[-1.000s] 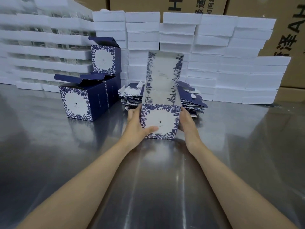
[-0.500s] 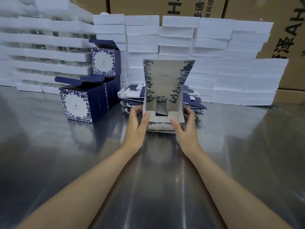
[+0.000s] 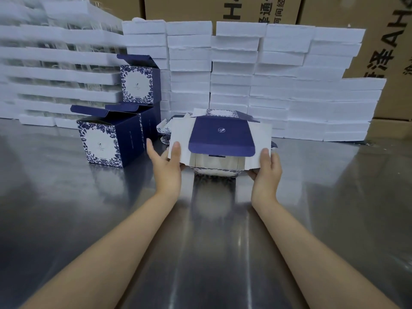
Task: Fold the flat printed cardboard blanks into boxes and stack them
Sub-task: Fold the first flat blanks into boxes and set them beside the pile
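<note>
Cardboard fills both my hands: a half-formed box (image 3: 219,148) sits between them, low over the steel table (image 3: 223,253). My left hand (image 3: 166,163) pinches its left white flap, thumb on top near the flap's corner and fingers tucked beneath, with one finger sticking up free on the outer side. My right hand (image 3: 266,169) grips the right white flap the same way, thumb pressed on top, fingers curled under. Between my thumbs the navy lid flap (image 3: 220,139) with a small white emblem tilts toward me over the open mouth, and below it I can see the pale inside walls and a strip of the blue floral print along the bottom edge.

Just beyond my knuckles lies the heap of flat blanks (image 3: 178,123), mostly hidden behind the box I hold. Off past my left hand stand the finished boxes (image 3: 116,139), lids up, side by side on the table, with another box (image 3: 139,82) stacked on the rear one. Farther out, beyond everything, a wall of white foam slabs (image 3: 289,85) rises, with brown shipping cartons (image 3: 379,52) behind it.
</note>
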